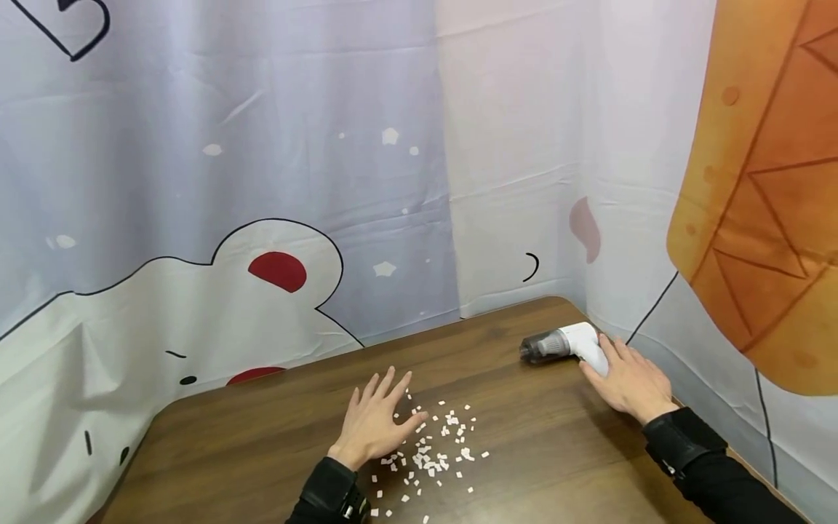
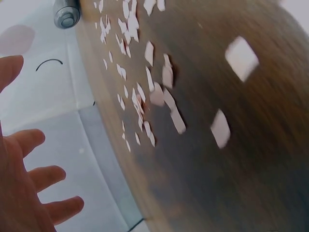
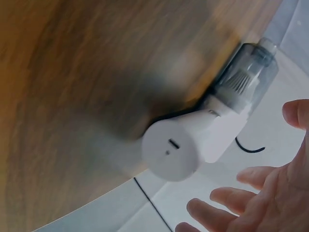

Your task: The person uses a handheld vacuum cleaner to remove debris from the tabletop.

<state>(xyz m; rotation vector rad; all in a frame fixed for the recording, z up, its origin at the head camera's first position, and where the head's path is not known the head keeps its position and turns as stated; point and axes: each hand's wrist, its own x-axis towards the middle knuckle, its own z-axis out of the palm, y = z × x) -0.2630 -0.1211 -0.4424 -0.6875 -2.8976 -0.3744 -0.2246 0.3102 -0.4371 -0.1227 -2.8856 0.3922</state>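
A white handheld vacuum cleaner with a dark see-through nozzle end lies on its side at the table's far right. My right hand is at its handle, fingers spread; in the right wrist view the fingers stand a little apart from the white handle. Many small white paper bits are scattered over the middle of the table. Beside their left edge my left hand hovers with its fingers spread and nothing held. The left wrist view shows these bits close to the left hand.
The brown wooden table has a rounded far right corner. Its back and right edges meet a printed curtain with cartoon shapes. In the left wrist view, the vacuum's nozzle shows beyond the paper bits.
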